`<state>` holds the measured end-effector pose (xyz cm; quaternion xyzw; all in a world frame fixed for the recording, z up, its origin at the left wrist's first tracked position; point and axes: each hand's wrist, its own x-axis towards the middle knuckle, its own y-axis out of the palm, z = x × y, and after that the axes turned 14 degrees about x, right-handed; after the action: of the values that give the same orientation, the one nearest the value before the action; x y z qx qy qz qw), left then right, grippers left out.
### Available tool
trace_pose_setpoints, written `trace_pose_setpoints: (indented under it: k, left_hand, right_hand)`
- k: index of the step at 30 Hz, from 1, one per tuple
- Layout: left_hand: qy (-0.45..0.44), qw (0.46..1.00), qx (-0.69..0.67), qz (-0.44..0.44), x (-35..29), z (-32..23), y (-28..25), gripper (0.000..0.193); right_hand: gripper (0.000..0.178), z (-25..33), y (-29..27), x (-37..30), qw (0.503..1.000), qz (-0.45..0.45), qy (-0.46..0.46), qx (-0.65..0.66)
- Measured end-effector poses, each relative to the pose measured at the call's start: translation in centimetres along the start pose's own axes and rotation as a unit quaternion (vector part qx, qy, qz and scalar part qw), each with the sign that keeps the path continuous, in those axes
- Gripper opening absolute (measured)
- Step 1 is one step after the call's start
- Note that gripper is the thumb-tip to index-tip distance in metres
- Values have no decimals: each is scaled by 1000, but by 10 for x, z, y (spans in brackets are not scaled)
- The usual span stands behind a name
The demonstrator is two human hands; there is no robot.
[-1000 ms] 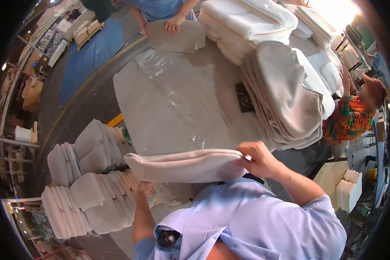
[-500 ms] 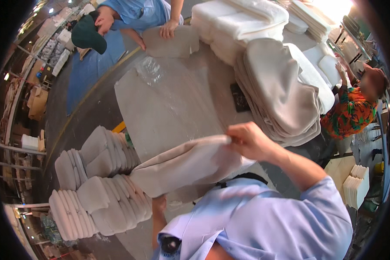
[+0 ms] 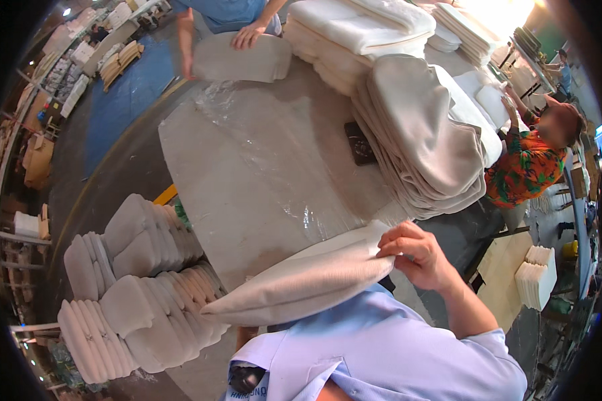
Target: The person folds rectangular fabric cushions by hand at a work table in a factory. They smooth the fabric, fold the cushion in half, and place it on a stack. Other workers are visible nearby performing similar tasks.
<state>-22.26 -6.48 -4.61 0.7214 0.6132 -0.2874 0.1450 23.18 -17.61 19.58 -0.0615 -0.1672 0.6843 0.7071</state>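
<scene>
A light grey fabric cushion (image 3: 301, 281), long and bowed, is held up in front of my body, over the near edge of the table. My right hand (image 3: 418, 254) pinches its right corner between thumb and fingers. Behind that corner shows a paler flap (image 3: 354, 240). Only a sliver of my left wrist (image 3: 247, 331) comes out below the cushion's left part; its fingers are hidden. The work table (image 3: 247, 200) beyond is grey, with clear plastic film (image 3: 301, 214) lying across it.
Grey cushions (image 3: 147, 307) stand packed in rows at left. A tall pile of grey covers (image 3: 421, 127) leans at right, beside a dark flat object (image 3: 360, 144) and white batting (image 3: 361, 33). Across the table a co-worker's hand (image 3: 249, 35) rests on a grey piece (image 3: 244, 57); another person (image 3: 535, 160) works far right.
The cushion has swung lower and closer to my body, its seam side turned toward me. My right hand has moved right and down with its corner. The co-worker opposite has straightened up.
</scene>
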Motion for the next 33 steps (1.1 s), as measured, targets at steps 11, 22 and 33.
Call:
trace_pose_setpoints:
  k: [11,22,33]
  left_hand:
    - [94,810,578,29,-1,-83,-124,41]
    - [647,473,487,347,-24,-304,177,46]
    - [620,574,346,408,-37,-220,280,42]
  right_hand:
    - [33,9,26,-61,997,-50,-33,43]
    - [33,12,50,-72,983,-156,-70,64]
    - [21,-77,100,-138,802,-441,180,360]
